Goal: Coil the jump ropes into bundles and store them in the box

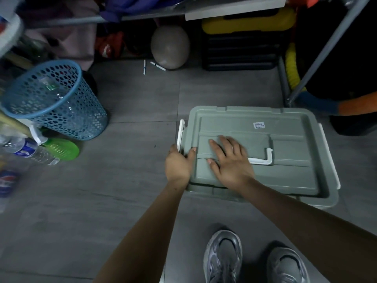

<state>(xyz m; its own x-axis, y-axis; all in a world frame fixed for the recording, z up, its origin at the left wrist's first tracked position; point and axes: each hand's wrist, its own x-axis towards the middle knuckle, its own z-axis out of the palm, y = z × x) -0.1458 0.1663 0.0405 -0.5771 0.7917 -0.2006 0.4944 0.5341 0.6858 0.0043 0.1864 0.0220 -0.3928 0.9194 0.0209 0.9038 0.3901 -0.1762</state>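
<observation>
A grey-green plastic storage box stands on the floor with its lid closed. A white handle lies flat on the lid, and white latches sit on both sides. My left hand grips the box's left edge at the white latch, thumb on the lid. My right hand lies flat on the lid with straight fingers, covering the handle's left end. No jump rope is visible.
A blue perforated basket stands at the left, with plastic bottles and a green lid beside it. A grey ball, two white pens and a black-and-yellow toolbox sit under the shelf behind. My grey shoes stand near the box.
</observation>
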